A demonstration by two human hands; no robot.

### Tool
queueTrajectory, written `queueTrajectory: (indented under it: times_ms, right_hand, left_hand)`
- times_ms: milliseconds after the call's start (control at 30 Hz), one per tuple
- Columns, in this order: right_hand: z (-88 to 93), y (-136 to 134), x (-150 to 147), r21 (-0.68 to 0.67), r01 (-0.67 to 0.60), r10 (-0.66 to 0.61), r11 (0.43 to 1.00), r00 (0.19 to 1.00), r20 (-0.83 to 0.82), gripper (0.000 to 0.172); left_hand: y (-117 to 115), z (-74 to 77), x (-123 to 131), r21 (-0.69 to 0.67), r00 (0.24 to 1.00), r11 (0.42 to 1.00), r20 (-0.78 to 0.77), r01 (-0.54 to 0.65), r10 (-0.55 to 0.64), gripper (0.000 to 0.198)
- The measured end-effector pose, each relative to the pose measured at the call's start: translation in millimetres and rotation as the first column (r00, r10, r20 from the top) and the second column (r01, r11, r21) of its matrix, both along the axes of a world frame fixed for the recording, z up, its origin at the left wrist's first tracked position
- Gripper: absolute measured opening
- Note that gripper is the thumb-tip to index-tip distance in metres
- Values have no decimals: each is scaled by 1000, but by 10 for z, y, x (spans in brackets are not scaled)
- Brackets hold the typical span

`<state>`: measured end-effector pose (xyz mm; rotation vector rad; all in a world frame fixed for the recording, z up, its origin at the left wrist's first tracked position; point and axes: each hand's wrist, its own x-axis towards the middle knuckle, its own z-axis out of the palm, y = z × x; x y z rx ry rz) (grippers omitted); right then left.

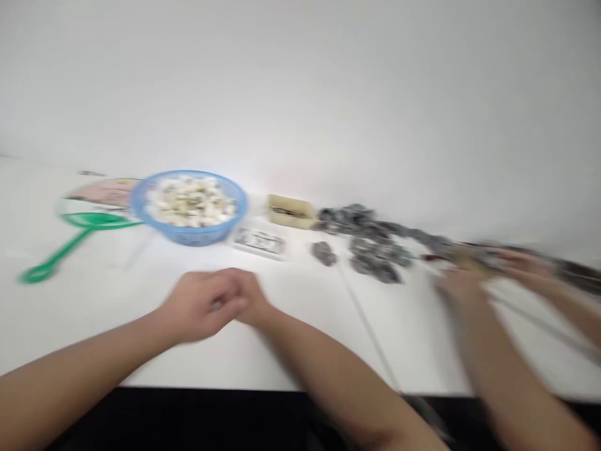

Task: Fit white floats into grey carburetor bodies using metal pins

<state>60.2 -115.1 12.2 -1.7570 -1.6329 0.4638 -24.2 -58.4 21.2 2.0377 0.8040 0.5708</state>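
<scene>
Left hand [200,307] overlaps right hand [251,299]; fingers [230,291] partly hidden; co-worker's hands [488,272] blurred.

A plain white wall [300,81] stands behind the white bench [310,357], glare along its far edge, a dark band [188,419] below its near edge.

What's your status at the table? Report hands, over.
Left hand and right hand together, blurred, nothing visibly held. Nearest: printed card beside blue basket. Co-worker's hands off right, beside dark grey clumps.
</scene>
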Motion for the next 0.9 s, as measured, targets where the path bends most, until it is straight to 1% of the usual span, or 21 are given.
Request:
queueTrajectory:
  times_ms: [33, 67, 100, 133, 167, 233, 333, 467, 700, 900]
  right_hand:
    - [-3, 40, 47, 36, -21, 22, 999, 999, -44, 16]
    - [-15, 95, 98, 66, -38, 43, 997, 995, -86, 18]
    - [-31, 155, 144, 92, -37, 48, 995, 992, -119, 19]
    - [-44, 211, 182, 103, 2, 12, 995, 990, -138, 19]
    - [-51, 255, 207, 63, 81, -72, 995, 989, -131, 18]
    - [-45, 290, 224, 33, 140, -135, 990, 984, -117, 19]
    - [-10, 257, 201, 32, 160, -156, 987, 983, -97, 21]
    - [20, 213, 171, 14, 126, -124, 992, 988, -94, 19]
    - [15, 190, 160, 4, 119, -119, 993, 990, -74, 18]
    - [-6, 187, 141, 10, 148, -147, 989, 988, -50, 20]
  left_hand:
    - [130, 27, -45, 60, 1000, 998, -5, -4, 5, 33]
    - [258, 44, -66, 137, 999, 990, -1, 43, -43, 30]
    - [375, 50, -62, 205, 999, 978, 4, 46, -48, 29]
    - [475, 45, -36, 245, 1000, 969, -3, 27, -27, 29]
    - [553, 31, 3, 274, 1000, 962, -5, 1, 1, 30]
    - [634, -13, 92, 316, 1000, 948, -2, -18, 20, 33]
    - [619, -80, 158, 354, 1000, 935, 9, -6, 2, 36]
    - [568, -126, 122, 349, 999, 937, 38, -1, -13, 37]
    - [546, -141, 106, 325, 998, 946, 62, 6, -28, 38]
    - [542, -130, 93, 315, 997, 949, 61, 20, -41, 36]
